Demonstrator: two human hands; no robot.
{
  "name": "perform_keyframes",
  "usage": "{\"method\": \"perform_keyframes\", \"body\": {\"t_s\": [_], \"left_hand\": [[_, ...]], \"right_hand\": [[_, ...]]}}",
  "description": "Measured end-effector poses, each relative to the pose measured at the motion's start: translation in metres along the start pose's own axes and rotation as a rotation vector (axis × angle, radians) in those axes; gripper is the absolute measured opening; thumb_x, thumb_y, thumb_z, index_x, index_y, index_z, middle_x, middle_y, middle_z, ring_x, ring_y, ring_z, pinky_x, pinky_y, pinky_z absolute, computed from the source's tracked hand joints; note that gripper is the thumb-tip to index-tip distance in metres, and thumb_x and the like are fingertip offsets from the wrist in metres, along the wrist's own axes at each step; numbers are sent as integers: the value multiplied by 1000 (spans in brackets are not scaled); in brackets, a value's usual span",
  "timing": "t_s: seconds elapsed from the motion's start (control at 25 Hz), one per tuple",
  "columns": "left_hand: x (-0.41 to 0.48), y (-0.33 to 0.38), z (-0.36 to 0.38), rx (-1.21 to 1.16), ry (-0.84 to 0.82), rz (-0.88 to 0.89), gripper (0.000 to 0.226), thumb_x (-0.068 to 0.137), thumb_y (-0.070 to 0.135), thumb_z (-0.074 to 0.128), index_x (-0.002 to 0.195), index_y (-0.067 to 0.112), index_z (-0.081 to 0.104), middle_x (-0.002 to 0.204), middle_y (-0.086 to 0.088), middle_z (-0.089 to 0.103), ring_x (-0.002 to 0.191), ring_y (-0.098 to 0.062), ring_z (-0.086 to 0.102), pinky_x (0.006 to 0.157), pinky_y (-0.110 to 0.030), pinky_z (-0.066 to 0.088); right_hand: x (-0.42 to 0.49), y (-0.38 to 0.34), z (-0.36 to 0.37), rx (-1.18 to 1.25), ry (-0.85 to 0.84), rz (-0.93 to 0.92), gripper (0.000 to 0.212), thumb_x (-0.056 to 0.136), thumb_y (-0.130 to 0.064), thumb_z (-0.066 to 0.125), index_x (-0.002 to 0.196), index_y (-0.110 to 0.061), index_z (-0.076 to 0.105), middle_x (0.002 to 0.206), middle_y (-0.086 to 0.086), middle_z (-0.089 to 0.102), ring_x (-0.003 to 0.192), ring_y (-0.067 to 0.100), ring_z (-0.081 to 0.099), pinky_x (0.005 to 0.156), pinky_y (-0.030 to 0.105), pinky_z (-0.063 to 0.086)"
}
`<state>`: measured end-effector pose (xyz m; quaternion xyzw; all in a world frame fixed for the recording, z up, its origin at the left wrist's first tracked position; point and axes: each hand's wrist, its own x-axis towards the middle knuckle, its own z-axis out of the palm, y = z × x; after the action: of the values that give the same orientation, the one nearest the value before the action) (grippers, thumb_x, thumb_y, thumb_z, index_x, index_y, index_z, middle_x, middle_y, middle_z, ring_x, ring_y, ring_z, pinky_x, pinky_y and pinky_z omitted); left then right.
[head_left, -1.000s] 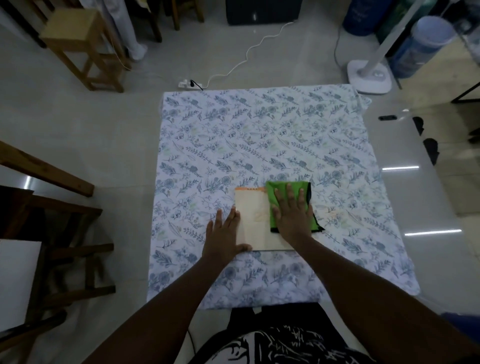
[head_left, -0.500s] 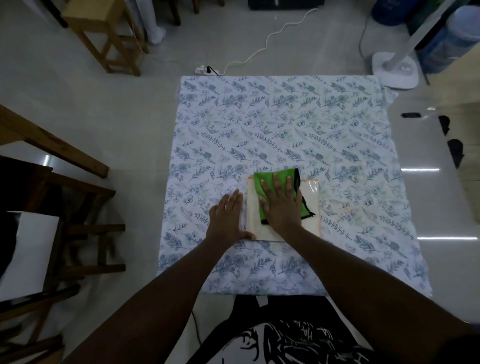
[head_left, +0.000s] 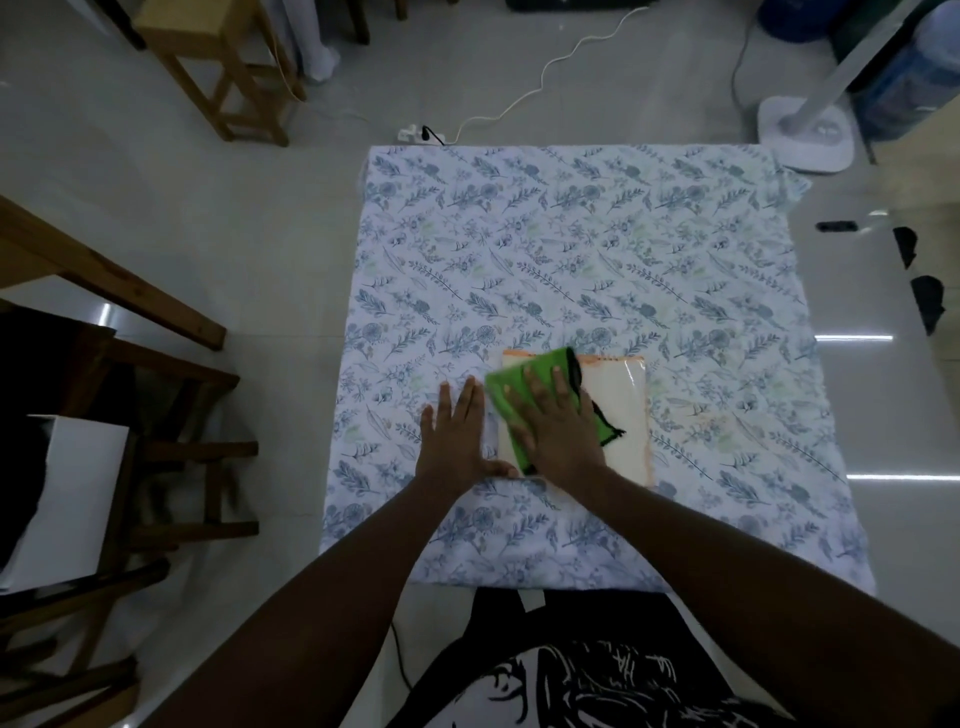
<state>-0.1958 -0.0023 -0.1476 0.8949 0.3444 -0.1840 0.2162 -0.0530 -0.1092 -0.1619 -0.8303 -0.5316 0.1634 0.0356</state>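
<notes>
Green cloth (head_left: 506, 387) under our right hand (head_left: 556, 426), fingers flat and spread, wipes the cream mat (head_left: 621, 415) — we should press evenly, overlap strokes; our left hand (head_left: 457, 436), flat, braces the mat's edge.

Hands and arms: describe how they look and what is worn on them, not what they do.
The left hand and right hand are bare: no gloves, and no rings, watch or bracelet that I can see. Both arms are uncovered as far as the view shows, with no sleeve in sight. Below them shows a black garment with a white print.
</notes>
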Motion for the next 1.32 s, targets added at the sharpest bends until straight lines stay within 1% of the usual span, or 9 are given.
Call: {"method": "perform_keyframes", "body": {"t_s": [0.16,0.36,0.56,0.68,0.8,0.92,1.04,1.2,1.32], "left_hand": [[2,-3,3,-21,-5,2,137,58,85,57,153,12,-11,164,-4,-15,149,-35,-17,120,-58,1],[2,-2,2,-26,-2,-12,137,58,83,60,153,12,-9,164,-4,-12,149,-34,-15,120,-57,1],[3,-2,3,-39,-13,-3,135,57,81,63,152,22,-12,164,-5,-14,148,-36,-16,118,-59,0],[6,-1,5,-5,-12,14,126,60,78,65,152,33,-8,164,-8,-14,147,-41,-16,116,-62,-1],[8,-4,5,8,-27,17,122,59,80,63,152,37,-4,163,-8,-16,147,-41,-17,116,-63,-1],[9,-6,8,24,-13,23,120,59,84,59,151,39,-4,164,-7,-15,147,-41,-16,116,-63,1],[12,-9,12,43,-2,27,120,58,86,56,151,40,-4,164,-6,-15,147,-42,-15,115,-64,3],[11,-9,12,32,11,34,122,56,88,55,151,39,-2,164,-6,-13,148,-41,-14,115,-63,1],[9,-10,11,35,20,37,122,55,89,52,152,36,1,164,-5,-11,148,-40,-12,116,-63,3]], "right_hand": [[-36,37,9,-119,-51,-334,51,99,-55,16,150,-46,13,163,-4,16,150,31,4,117,60,17],[26,2,-14,26,-8,52,54,99,-53,20,151,-41,13,165,-4,9,151,29,-3,118,59,14],[-47,48,14,-116,-35,-331,54,99,-57,17,151,-45,12,163,-5,15,150,30,6,116,59,19],[-12,85,-9,-118,5,-50,55,98,-55,12,151,-42,9,164,-2,12,150,32,4,114,59,26],[0,56,-7,29,78,293,56,99,-53,16,152,-39,9,164,-2,6,150,33,-1,117,61,14],[-48,20,25,-24,40,64,58,98,-57,18,152,-42,4,164,-3,7,150,32,0,115,61,18],[-47,59,16,-109,-30,-200,56,97,-58,14,150,-47,1,164,-6,7,151,29,1,114,61,24],[-5,57,2,30,126,346,56,99,-52,21,152,-38,11,164,-1,11,150,34,3,115,62,19],[-13,5,17,76,108,266,58,98,-52,21,152,-38,6,165,1,9,150,36,0,113,63,17]]}}
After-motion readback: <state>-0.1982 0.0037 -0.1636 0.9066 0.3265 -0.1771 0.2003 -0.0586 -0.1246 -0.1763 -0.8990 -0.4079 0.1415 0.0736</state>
